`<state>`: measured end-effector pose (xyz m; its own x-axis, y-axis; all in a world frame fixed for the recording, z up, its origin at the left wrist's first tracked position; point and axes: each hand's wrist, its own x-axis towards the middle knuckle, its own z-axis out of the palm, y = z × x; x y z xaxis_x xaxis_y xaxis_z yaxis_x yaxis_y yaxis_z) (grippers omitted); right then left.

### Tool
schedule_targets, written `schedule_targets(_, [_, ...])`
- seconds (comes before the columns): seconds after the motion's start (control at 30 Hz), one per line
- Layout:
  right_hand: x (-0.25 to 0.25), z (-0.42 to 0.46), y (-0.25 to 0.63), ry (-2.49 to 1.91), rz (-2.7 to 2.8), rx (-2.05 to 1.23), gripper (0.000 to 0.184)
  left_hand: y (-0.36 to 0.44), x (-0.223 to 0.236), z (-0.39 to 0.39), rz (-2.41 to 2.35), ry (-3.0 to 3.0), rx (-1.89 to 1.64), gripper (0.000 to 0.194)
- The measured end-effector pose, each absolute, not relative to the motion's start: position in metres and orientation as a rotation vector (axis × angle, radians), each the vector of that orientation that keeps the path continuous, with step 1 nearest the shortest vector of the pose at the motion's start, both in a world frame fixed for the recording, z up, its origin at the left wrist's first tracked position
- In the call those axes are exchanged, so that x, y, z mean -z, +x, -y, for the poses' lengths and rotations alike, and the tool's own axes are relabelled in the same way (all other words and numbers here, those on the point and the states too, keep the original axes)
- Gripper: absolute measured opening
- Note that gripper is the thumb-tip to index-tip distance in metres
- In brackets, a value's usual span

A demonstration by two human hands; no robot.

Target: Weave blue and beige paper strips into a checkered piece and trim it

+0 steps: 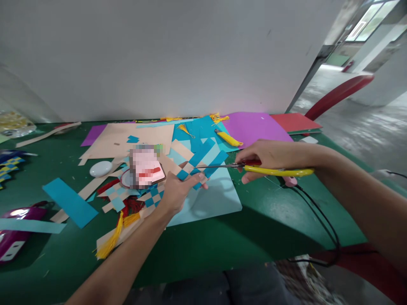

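My left hand (179, 190) grips a woven paper piece (208, 154) of blue and beige strips, with loose strip ends fanning out from the checkered part. In my right hand (259, 156) is a pair of scissors (276, 171) with yellow handles. Its blades point left and lie against the woven paper near my left thumb; how far apart they are I cannot make out. Under the woven piece lies a light blue sheet (219, 199). More checkered woven scraps (154, 195) are left of my left hand, beside a phone-like object (148, 165) that is partly blurred.
Beige (152, 140) and purple sheets (254, 127) lie along the back by the grey panel. A yellow cutter (229, 138), a white oval object (101, 169), a blue strip (70, 202), yellow tassels (111, 239) and a purple device (19, 231) are on the green table (248, 245). A black cable (318, 216) runs at right.
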<state>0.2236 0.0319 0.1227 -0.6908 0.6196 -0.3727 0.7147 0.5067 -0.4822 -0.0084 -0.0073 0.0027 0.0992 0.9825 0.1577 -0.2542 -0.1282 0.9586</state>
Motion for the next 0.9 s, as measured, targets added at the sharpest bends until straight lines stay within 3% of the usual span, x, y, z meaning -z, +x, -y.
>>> schedule_targets(0.9, [-0.1138,-0.0371,0.2271,1.181,-2.686,0.838,0.041,-0.0092,-0.0017,0.0069,-0.877,1.107,-1.321,0.009])
